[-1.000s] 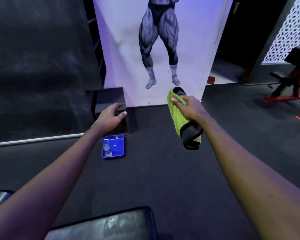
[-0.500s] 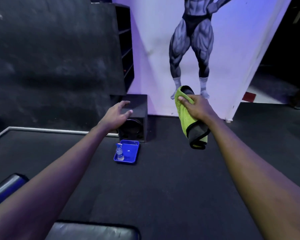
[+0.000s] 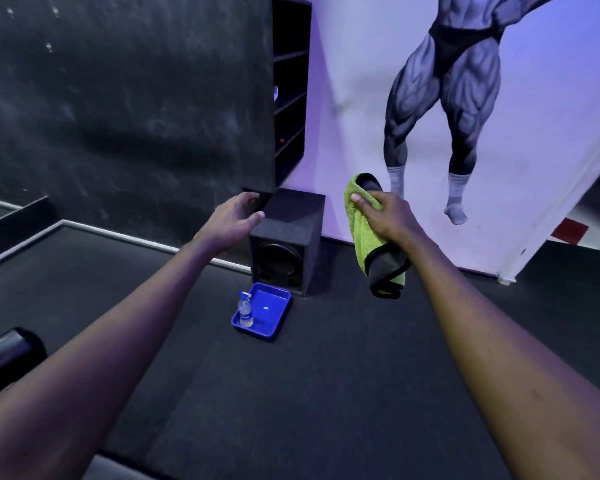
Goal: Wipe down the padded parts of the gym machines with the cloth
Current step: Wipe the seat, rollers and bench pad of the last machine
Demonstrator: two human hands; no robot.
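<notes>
Out in front of the person, above the dark floor (image 3: 326, 393), the cloth (image 3: 368, 237) hung folded from the right hand (image 3: 387, 216): lime-green pile outside, grey inside, black-edged, its lower end drooping free. That hand was clenched on the cloth's upper part, thumb pressed on the green face. The left hand (image 3: 231, 221) was loosely spread, fingers slightly curled, holding nothing, level with the speaker (image 3: 291, 237); whether it touched it could not be told. Below stood a blue tray (image 3: 269, 315) with a bottle (image 3: 245, 310) in it.
</notes>
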